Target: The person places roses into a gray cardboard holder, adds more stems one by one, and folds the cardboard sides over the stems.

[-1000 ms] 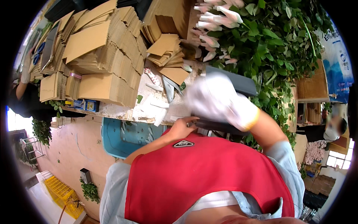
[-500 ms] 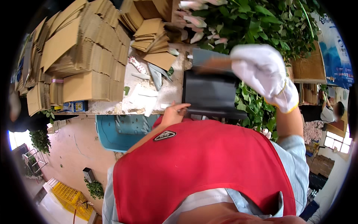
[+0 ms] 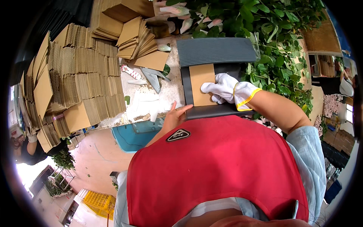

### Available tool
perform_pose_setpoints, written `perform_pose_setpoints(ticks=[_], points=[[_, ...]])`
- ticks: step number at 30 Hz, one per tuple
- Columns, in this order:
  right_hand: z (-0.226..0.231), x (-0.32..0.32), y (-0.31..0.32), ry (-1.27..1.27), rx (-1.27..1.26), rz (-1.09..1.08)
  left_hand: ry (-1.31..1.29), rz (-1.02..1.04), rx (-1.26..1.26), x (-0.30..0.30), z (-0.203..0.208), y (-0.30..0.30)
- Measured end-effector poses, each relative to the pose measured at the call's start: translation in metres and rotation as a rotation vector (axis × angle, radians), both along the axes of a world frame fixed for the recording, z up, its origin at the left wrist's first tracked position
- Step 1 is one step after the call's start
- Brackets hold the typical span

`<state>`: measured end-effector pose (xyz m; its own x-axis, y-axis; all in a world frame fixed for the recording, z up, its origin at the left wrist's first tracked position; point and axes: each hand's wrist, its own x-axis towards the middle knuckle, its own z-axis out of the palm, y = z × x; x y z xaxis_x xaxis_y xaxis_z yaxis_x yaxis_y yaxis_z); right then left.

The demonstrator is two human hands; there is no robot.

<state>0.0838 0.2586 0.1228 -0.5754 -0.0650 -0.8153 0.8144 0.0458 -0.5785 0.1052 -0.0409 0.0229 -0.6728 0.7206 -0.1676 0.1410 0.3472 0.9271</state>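
A flat brown cardboard piece (image 3: 201, 72) lies on a smooth black sheet (image 3: 196, 112), its lower end near the sheet's front fold. My right hand (image 3: 224, 90), in a white knitted glove with a yellow cuff, is on the cardboard's right side, fingers bunched and pressed against it. My bare left hand (image 3: 175, 118) is at the lower left corner of the sheet, thumb and forefinger spread, fingertip beside the cardboard's corner. Just beyond lies a dark grey ribbed stack (image 3: 216, 51), which looks like overlapped sheets.
Tall piles of cardboard (image 3: 89, 75) fill the left of the table. Grey scissors-like shears (image 3: 153, 79) and paper scraps lie between. Leafy stems (image 3: 278, 64) crowd the back and right. Below the table edge is a blue tub (image 3: 132, 136); a yellow crate (image 3: 99, 203) stands farther off.
My right hand has come down and toward me, bringing the cardboard piece onto the black sheet. My left hand stays near the sheet's corner. The whole view has shifted slightly.
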Motion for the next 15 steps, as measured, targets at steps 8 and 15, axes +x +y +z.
perform_pose_setpoints(ticks=[8,15], points=[[-0.001,0.006,-0.001,0.073,0.094,0.133,0.401,-0.502,-0.053,-0.096,0.064,0.061],[0.026,-0.016,0.000,0.232,0.967,1.344,0.629,-0.653,-0.391,-0.101,0.049,0.108]])
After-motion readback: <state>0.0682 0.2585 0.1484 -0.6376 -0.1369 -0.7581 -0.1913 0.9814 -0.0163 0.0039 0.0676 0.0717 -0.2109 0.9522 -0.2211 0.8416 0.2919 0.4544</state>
